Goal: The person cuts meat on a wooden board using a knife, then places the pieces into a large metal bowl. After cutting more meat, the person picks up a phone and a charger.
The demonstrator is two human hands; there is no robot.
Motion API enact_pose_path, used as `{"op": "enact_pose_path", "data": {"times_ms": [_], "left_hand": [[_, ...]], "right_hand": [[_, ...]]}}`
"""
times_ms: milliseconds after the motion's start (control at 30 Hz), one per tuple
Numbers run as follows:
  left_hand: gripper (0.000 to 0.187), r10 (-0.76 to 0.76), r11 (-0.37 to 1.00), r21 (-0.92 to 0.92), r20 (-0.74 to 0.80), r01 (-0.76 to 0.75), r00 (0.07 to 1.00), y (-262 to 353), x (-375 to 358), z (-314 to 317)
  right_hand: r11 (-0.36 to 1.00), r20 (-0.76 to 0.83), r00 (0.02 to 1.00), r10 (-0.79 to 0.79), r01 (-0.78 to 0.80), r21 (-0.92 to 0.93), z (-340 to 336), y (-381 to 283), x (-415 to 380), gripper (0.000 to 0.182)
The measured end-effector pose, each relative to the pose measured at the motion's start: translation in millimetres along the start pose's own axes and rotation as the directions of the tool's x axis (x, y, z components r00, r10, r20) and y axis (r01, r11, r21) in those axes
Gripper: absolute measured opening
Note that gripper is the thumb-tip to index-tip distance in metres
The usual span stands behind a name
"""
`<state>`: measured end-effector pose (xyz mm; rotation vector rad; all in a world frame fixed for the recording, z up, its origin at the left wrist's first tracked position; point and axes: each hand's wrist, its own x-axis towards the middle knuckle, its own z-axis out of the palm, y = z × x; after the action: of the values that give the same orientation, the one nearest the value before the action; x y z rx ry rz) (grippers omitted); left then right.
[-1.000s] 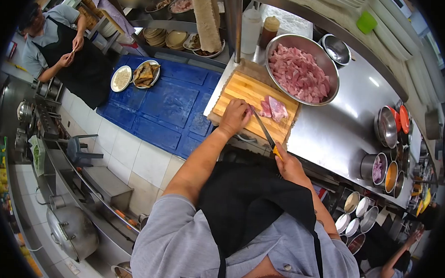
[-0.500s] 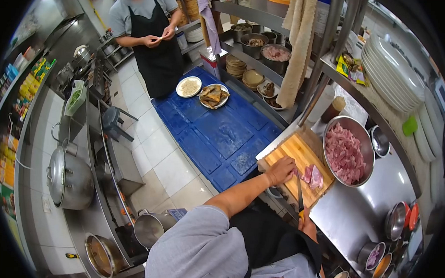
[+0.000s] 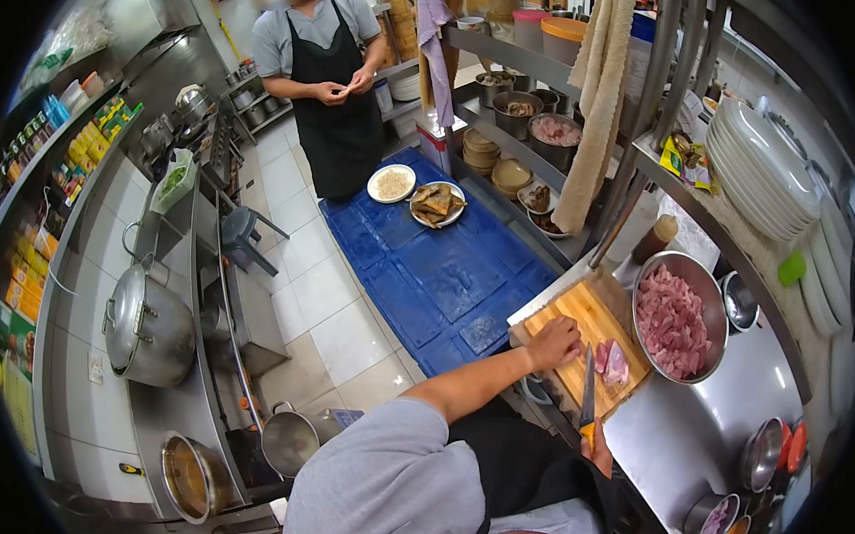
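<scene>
My right hand (image 3: 598, 449) is closed round the yellow handle of a knife (image 3: 589, 390). Its blade points away from me over the wooden cutting board (image 3: 560, 314). Just right of the blade lies raw pink meat (image 3: 614, 364). Over the board's left part, my left hand (image 3: 555, 342) has its fingers curled together; what they hold, if anything, is hidden. A large steel bowl (image 3: 722, 320) heaped with cut raw meat (image 3: 672, 323) stands beside the board.
A blue table (image 3: 446, 277) carries plates of food beyond the board. Behind it stands a person in a black apron (image 3: 334, 104), both hands together. Metal shelves (image 3: 510, 58) hold pots; plates (image 3: 760, 170) are stacked at right. Small bowls (image 3: 720, 517) sit at the lower right.
The whole view has shifted, so things appear farther right. My left hand has moved a little away from the knife and meat. The knife stays in my right hand.
</scene>
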<state>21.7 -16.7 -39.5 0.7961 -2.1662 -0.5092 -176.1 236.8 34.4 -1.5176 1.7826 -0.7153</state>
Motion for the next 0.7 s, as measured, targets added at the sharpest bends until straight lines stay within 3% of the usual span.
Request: {"op": "enact_pose_path", "data": {"times_ms": [100, 167, 233, 300, 367, 433, 633, 700], "left_hand": [[0.029, 0.010, 1.000, -0.009, 0.022, -0.009, 1.000, -5, -1, 1], [0.030, -0.012, 1.000, -0.023, 0.042, 0.013, 0.999, 2, 4, -5], [0.031, 0.050, 0.998, 0.050, -0.165, -0.042, 0.985, 5, 7, -5], [0.031, 0.005, 0.999, 0.036, -0.153, 0.001, 0.988, 4, 5, -3], [0.030, -0.166, 0.984, 0.077, 0.021, 0.164, 0.986, 1, 1, -1], [0.029, -0.144, 0.988, 0.056, 0.004, 0.143, 0.990, 0, 0, 0], [0.024, -0.029, 0.999, 0.020, -0.101, 0.031, 0.994, 2, 2, -8], [0.024, -0.069, 0.997, -0.019, 0.066, 0.071, 0.995, 3, -2, -6]], "right_hand": [[0.999, 0.001, 0.999, 0.050, -0.050, -0.013, -1, 5, 0, 0.056], [0.999, -0.088, 0.996, -0.031, 0.029, -0.030, -1, -5, 3, 0.055], [0.999, -0.104, 0.994, -0.029, 0.026, -0.034, -3, -7, 4, 0.055], [0.999, -0.086, 0.995, -0.047, 0.047, -0.012, -4, -6, 5, 0.056], [0.999, -0.094, 0.995, -0.031, 0.029, -0.018, -4, -8, 5, 0.056], [0.999, -0.050, 0.999, 0.018, -0.020, -0.049, -7, -19, 6, 0.056], [0.994, -0.064, 0.996, -0.057, 0.051, -0.096, 8, 8, 13, 0.056], [0.993, -0.054, 0.996, -0.065, 0.059, -0.106, 12, 15, 15, 0.056]]}}
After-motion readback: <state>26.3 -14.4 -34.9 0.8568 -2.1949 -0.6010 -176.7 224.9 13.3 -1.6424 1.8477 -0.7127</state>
